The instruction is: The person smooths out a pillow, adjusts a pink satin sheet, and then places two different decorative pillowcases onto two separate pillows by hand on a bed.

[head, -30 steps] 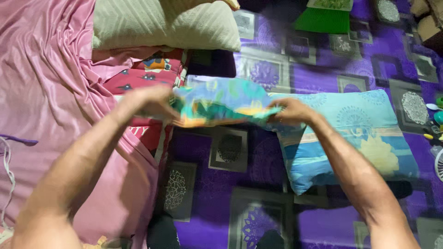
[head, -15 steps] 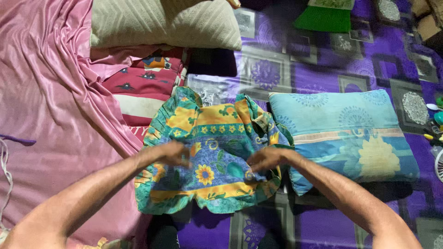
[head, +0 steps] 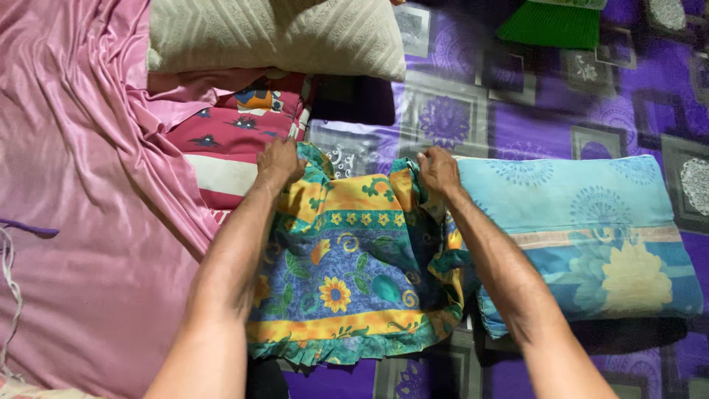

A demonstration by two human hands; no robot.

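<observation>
Head view, looking down. Item: floral pillowcase [head: 347,273], teal frill, yellow bands, blue middle with sunflowers. It lies spread flat on the purple patterned bed sheet [head: 532,111], long axis running from the person toward the far side, frilled edge at the near end, far edge up under both hands. Left hand [head: 281,162]: at the far left corner of the pillowcase, fingers curled down onto the cloth, pinching or pressing it; which, cannot be told. Right hand [head: 437,170]: at the far right corner, fingers bent onto the frill in like manner. Adjoining: blue pillow [head: 591,236] with a pale flower, touching the pillowcase's right edge, long axis crosswise. Red printed cloth [head: 229,140] just left of the left hand. Pink satin sheet [head: 81,222] at far left. Cream ribbed pillow [head: 273,33] beyond. Green item [head: 554,26] at the top edge.
</observation>
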